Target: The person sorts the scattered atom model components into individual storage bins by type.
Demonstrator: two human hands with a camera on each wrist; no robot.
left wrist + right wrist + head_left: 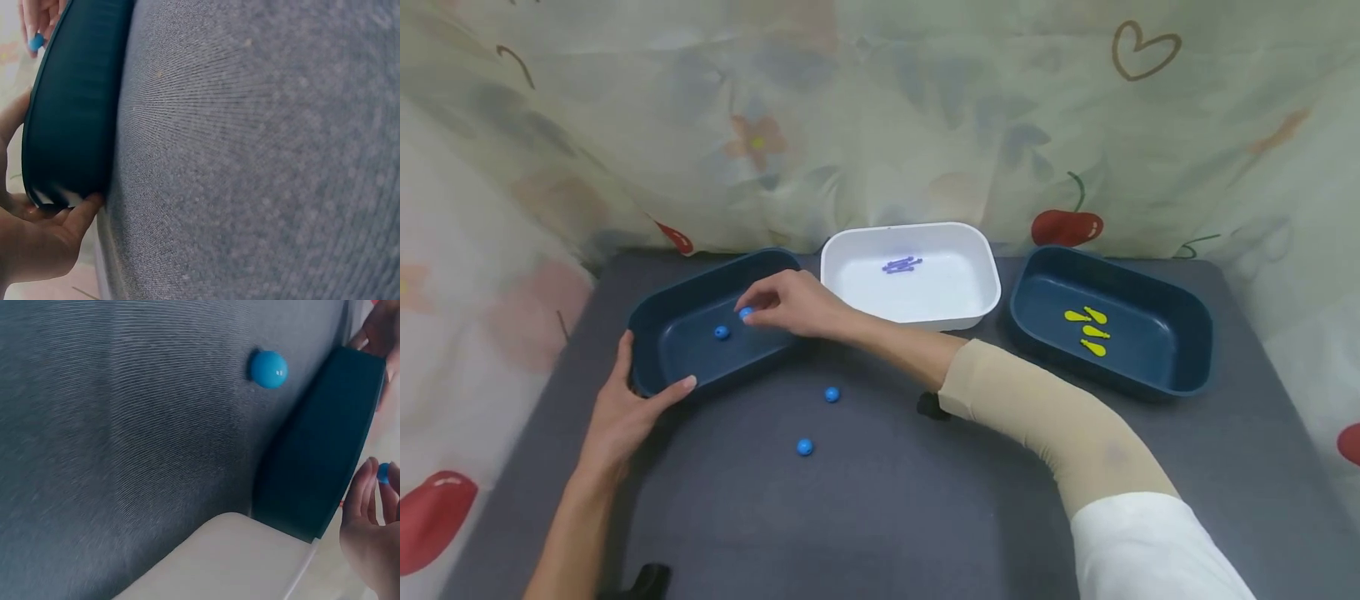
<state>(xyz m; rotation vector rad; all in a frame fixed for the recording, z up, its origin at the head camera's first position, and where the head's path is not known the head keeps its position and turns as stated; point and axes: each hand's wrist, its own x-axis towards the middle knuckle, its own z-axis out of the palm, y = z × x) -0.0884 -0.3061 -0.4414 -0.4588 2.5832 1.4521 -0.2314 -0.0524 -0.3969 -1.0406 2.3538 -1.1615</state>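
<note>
Over the left dark blue bin [700, 367], my right hand [793, 304] pinches a small blue ball [746, 313] between thumb and fingers. The right wrist view also shows this pinched ball [383, 473] above the bin's rim. Another blue ball [721, 332] lies on the bin's floor. My left hand [625, 412] grips the bin's near left end, thumb over the rim; in the left wrist view its fingers [81, 215] wrap the end wall. Two more blue balls, one nearer the bin [832, 394] and one closer to me [805, 447], sit on the grey cloth.
A white bin [947, 292] with several purple pieces [901, 265] stands at the back middle, beneath my right forearm. To its right, a second dark blue bin [1180, 333] holds several yellow pieces [1094, 332]. A patterned curtain [887, 125] hangs behind the table [880, 517].
</note>
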